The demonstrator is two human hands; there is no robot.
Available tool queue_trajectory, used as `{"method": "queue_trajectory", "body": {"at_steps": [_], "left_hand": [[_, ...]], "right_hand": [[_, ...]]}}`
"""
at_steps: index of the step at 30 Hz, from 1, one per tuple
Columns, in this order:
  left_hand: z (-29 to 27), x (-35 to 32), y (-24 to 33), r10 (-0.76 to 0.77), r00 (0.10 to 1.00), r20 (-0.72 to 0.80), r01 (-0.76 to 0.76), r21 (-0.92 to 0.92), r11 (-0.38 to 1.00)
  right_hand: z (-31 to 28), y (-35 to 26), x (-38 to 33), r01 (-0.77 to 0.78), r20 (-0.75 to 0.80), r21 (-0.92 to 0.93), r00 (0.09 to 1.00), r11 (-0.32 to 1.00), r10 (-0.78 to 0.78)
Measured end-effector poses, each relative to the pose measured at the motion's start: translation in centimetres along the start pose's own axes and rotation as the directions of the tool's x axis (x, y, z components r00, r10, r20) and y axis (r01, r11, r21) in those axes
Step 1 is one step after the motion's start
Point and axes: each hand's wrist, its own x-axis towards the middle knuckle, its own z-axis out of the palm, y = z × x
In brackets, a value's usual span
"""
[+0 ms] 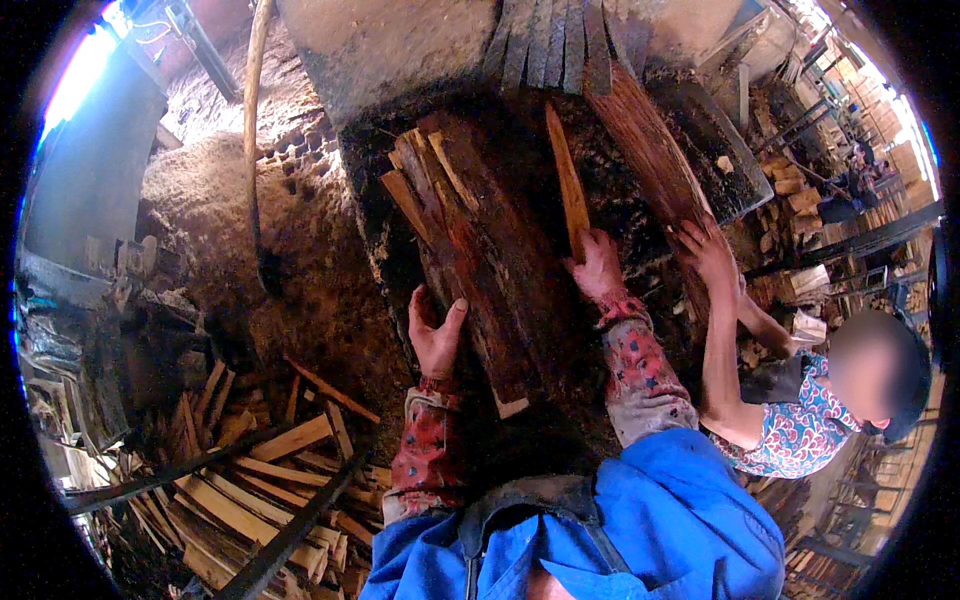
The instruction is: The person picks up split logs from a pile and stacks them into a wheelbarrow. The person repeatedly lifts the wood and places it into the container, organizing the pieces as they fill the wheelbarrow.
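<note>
The right grip (600,268) holds a pointed wooden strip (567,180), the left grip (437,333) beside dark boards (492,275).

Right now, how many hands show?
3: left hand by the wood stack, right hand on the pointed stick, co-worker's hand on the long plank. A fourth may be hidden.

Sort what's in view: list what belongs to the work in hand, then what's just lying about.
In the work, it seems:
pointed wooden strip, in the right hand
split-wood stack, by the open left hand
reddish plank, under the co-worker's hand

Apparently lying about:
wood pile, lower left
long pole, upper left
</note>
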Motion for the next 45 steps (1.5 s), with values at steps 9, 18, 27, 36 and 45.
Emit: {"method": "queue_trajectory", "body": {"at_steps": [9,18,27,36,45], "left_hand": [[0.4,0.5,0.4,0.009,1.0,-0.017,-0.008,0.025,1.0],[0.5,0.1,0.6,-0.001,1.0,-0.003,0.001,-0.038,0.999],[-1.3,-1.9,1.5,-0.034,0.999,0.012,0.034,-0.066,0.997],[-1.2,-1.3,0.6,0.013,1.0,0.001,-0.013,-0.002,1.0],[0.7,2.3,-1.9,0.051,0.998,-0.039,-0.051,0.004,0.999]], "right_hand": [[-3.0,0.4,-1.3,0.076,-0.075,0.238,0.995,0.968,-0.06],[-4.3,-5.3,-5.3,0.187,-0.006,0.273,0.981,0.944,-0.192],[-6.7,-5.8,-6.7,0.035,0.102,0.467,0.99,0.884,-0.093],[-2.0,2.6,0.0,-0.107,0.177,-0.059,0.977,0.993,0.116],[-0.2,4.3,5.8,0.065,0.279,0.063,0.957,0.996,-0.08]]}}
